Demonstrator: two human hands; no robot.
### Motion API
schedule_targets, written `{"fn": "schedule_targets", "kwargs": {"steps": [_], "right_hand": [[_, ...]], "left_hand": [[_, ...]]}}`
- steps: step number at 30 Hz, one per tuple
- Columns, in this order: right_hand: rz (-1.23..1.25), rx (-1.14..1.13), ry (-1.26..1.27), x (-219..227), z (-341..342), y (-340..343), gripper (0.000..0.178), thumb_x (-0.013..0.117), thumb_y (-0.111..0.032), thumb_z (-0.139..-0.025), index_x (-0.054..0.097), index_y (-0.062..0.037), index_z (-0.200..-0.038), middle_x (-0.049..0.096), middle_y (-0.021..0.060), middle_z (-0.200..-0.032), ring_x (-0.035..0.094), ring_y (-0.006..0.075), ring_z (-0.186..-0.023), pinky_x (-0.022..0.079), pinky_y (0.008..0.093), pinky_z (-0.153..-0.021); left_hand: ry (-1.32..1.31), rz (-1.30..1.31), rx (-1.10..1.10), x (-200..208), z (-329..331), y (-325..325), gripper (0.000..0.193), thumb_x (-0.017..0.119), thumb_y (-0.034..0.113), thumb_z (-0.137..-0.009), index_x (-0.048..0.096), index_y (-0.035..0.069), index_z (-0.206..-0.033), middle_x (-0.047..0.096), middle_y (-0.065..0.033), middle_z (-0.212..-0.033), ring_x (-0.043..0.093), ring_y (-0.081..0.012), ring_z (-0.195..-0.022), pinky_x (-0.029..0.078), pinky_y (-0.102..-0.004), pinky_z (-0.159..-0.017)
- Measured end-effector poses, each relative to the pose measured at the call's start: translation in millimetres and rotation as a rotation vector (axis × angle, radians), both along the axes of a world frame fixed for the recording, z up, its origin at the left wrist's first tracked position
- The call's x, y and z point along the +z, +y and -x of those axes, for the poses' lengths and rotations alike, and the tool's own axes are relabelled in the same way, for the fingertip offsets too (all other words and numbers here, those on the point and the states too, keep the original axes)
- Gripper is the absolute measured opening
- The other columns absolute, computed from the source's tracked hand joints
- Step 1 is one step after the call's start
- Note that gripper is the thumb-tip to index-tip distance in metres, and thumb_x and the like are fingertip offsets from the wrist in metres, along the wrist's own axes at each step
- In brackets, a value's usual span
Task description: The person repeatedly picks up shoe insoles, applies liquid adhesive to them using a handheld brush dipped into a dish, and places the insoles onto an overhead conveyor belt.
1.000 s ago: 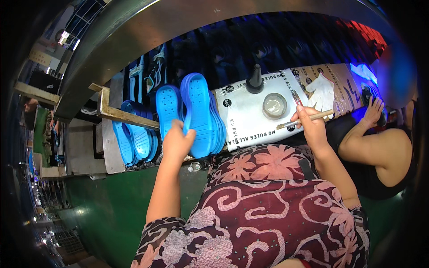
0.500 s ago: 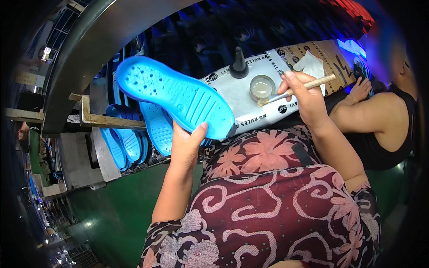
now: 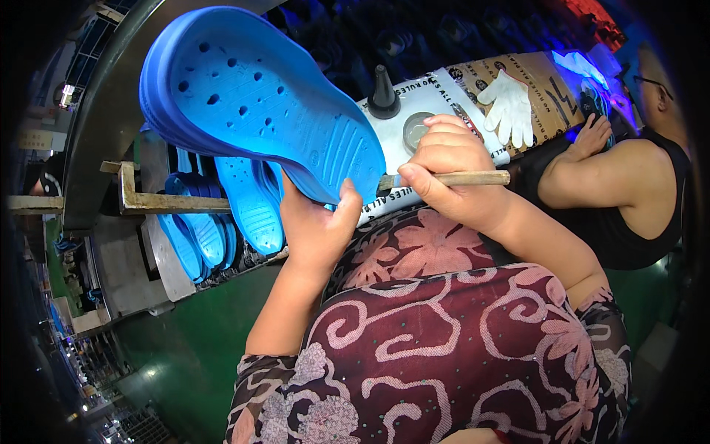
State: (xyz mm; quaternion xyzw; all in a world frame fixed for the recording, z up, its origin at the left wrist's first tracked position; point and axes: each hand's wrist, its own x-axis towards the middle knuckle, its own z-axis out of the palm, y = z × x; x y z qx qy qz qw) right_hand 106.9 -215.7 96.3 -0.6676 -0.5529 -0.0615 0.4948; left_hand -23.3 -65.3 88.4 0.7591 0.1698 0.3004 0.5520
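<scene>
My left hand (image 3: pixel 318 226) grips a blue shoe sole (image 3: pixel 266 111) by its near end, thumb on top and fingers beneath. The sole is tilted, its wide end with several holes raised toward the far left. A wooden-handled brush (image 3: pixel 473 178) is pinched in my right hand (image 3: pixel 455 170), its bristles at the near right edge of the sole. Just past my right hand, a round glass jar (image 3: pixel 418 127) is partly hidden behind my fingers. A black cone-shaped bottle (image 3: pixel 383 95) stands to the left of the jar.
More blue soles (image 3: pixel 251 207) lie on the left, beside a metal bracket (image 3: pixel 166 202). A white glove (image 3: pixel 509 107) rests on brown cardboard (image 3: pixel 551 89). At the right sits another person (image 3: pixel 621 185). A dark machine frame (image 3: pixel 118 96) curves along the left.
The sole has been raised and brought closer, further up and left. My right hand has moved the brush left, from near the jar to the sole's edge.
</scene>
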Motion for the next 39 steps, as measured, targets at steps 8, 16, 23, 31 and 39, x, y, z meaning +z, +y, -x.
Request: {"fn": "schedule_targets", "kwargs": {"steps": [8,16,23,31,39], "right_hand": [[-0.004,0.025,0.027,2,-4,-4,0.020,0.065,-0.017,-0.081,0.062,-0.0060,-0.063,0.056,0.0042,-0.058,0.053,0.0218,-0.058,0.042,0.0352,-0.074],[0.031,-0.052,-0.041,1,-8,-6,0.018,0.067,-0.017,-0.077,0.062,-0.0080,-0.062,0.055,0.0035,-0.058,0.052,0.0222,-0.059,0.041,0.0361,-0.075],[0.052,0.017,-0.105,0,-2,-8,0.017,0.068,-0.018,-0.076,0.063,-0.0089,-0.063,0.055,0.0029,-0.058,0.050,0.0224,-0.056,0.041,0.0356,-0.075],[-0.009,0.029,-0.061,-2,5,-3,0.020,0.066,-0.019,-0.079,0.062,-0.0075,-0.062,0.054,0.0041,-0.056,0.050,0.0233,-0.057,0.043,0.0375,-0.078],[0.002,0.036,0.073,6,0,-11,0.025,0.061,-0.021,-0.083,0.061,-0.0063,-0.062,0.052,0.0057,-0.057,0.050,0.0243,-0.058,0.042,0.0381,-0.079]], "left_hand": [[0.038,-0.015,0.024,-7,0,0,0.054,0.061,0.003,-0.072,0.040,-0.004,-0.121,0.061,-0.0157,-0.101,0.062,-0.0208,-0.090,0.048,-0.0316,-0.082],[0.026,-0.087,0.027,-6,1,-1,0.052,0.061,0.003,-0.071,0.040,-0.006,-0.118,0.064,-0.0167,-0.095,0.065,-0.0234,-0.086,0.050,-0.0316,-0.078],[-0.089,-0.183,0.031,-16,-1,0,0.051,0.062,0.001,-0.071,0.041,-0.006,-0.117,0.065,-0.0186,-0.090,0.067,-0.0258,-0.081,0.051,-0.0324,-0.072],[-0.204,-0.233,0.042,-22,-3,-3,0.045,0.064,-0.001,-0.069,0.043,-0.006,-0.109,0.063,-0.0147,-0.086,0.065,-0.0219,-0.074,0.051,-0.0315,-0.068],[-0.236,-0.200,0.059,-23,-2,-2,0.041,0.064,-0.001,-0.068,0.047,-0.006,-0.105,0.062,-0.0141,-0.087,0.064,-0.0221,-0.074,0.051,-0.0319,-0.068]]}}
